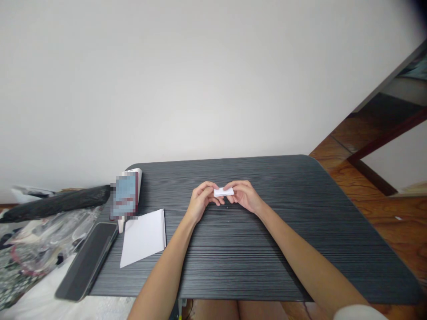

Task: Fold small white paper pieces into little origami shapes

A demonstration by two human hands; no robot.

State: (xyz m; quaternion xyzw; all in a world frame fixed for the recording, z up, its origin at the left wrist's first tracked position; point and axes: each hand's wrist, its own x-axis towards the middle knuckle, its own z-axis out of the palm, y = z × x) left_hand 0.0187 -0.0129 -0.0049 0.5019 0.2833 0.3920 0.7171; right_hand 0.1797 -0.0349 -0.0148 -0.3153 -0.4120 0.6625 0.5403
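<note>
A small strip of folded white paper [223,192] is held level between my two hands over the middle of the dark table [267,271]. My left hand [202,199] pinches its left end with thumb and fingers. At the right end, my right hand [245,194] grips the paper the same way, fingertips on its upper edge. Several layers show along the side of the strip nearest me. Part of each end is covered by my fingers.
A stack of white paper sheets [144,238] lies left of my left forearm. Behind it is a book or box with a blurred cover [126,195]. A dark, flat, oblong object [87,262] rests at the table's left edge. Plastic bags [50,235] lie beyond, and a white wall [213,80] stands behind.
</note>
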